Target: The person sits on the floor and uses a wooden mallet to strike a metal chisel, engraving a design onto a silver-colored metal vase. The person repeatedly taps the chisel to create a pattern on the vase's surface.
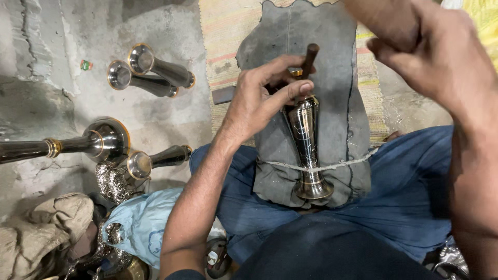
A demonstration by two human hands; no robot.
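Your left hand (262, 98) sits at the centre of the frame, fingers curled and pressed together around a thin dark-handled tool (309, 59). The thumb and forefinger pinch it just above the narrow top of the dark metal vase (307, 150), which looks like a way to steady the tip against the surface.

The vase lies on the grey pad (332, 62) draped over your lap, with a pale cord (342, 165) crossing it near the base, seemingly to keep it from rolling. Its long axis runs almost straight up and down the frame. The flared foot points toward the lower centre and the narrow end toward the top.

Your right hand (441, 57) is raised in the upper right, fingers closed into a loose fist; I cannot tell whether it holds anything.

Similar finished vases (150, 72) lie on the concrete floor (171, 111) at the upper left.
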